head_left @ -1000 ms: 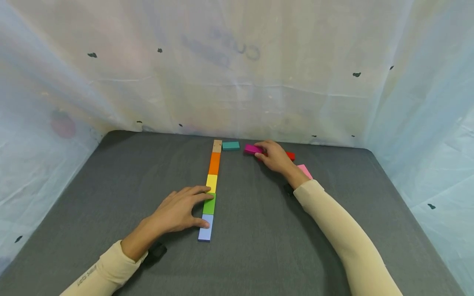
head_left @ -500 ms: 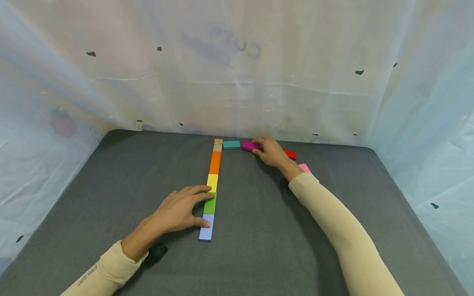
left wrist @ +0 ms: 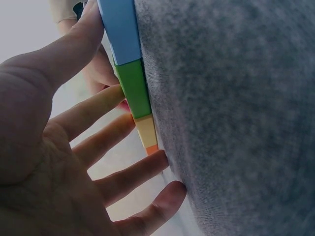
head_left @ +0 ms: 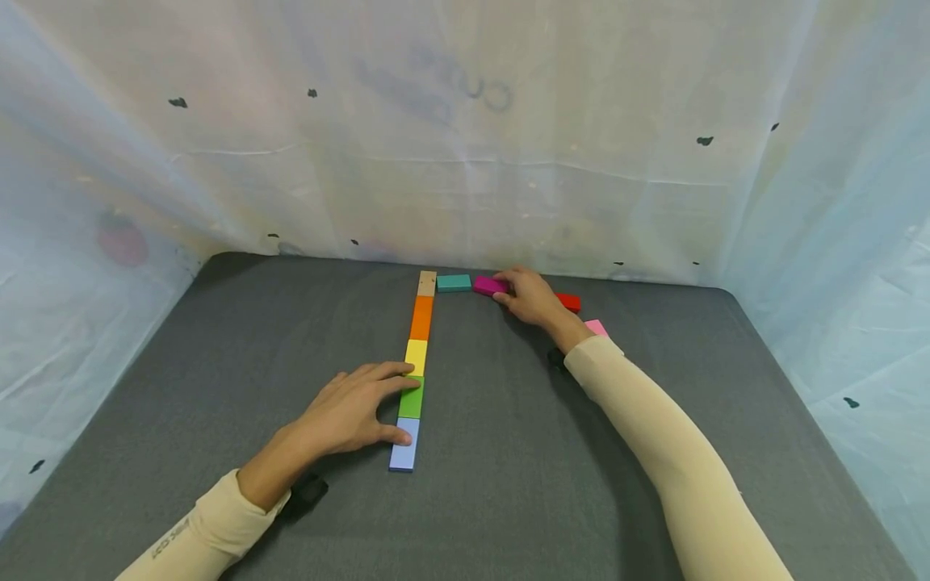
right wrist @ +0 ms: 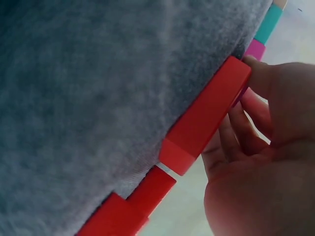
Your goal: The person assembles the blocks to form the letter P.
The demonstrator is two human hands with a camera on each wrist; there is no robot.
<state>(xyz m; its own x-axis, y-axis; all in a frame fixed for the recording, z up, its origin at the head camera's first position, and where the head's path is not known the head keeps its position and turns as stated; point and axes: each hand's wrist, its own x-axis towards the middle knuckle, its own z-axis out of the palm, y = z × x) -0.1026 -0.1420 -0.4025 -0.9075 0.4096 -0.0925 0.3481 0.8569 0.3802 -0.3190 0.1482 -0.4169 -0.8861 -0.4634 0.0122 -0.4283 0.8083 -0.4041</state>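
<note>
While the left hand (head_left: 349, 411) lies spread, fingertips against the green block (head_left: 411, 401) and blue block (head_left: 404, 454), the right hand (head_left: 533, 297) pinches the magenta block (head_left: 490, 285) beside the teal block (head_left: 454, 282).

My right hand (head_left: 533, 296) covers part of the red block (head_left: 570, 303), and my sleeve (head_left: 592, 353) hides most of the pink block (head_left: 596, 327). From the head view I can't tell whether my fingertips pinch the magenta block (head_left: 490, 285) or only touch it.
</note>
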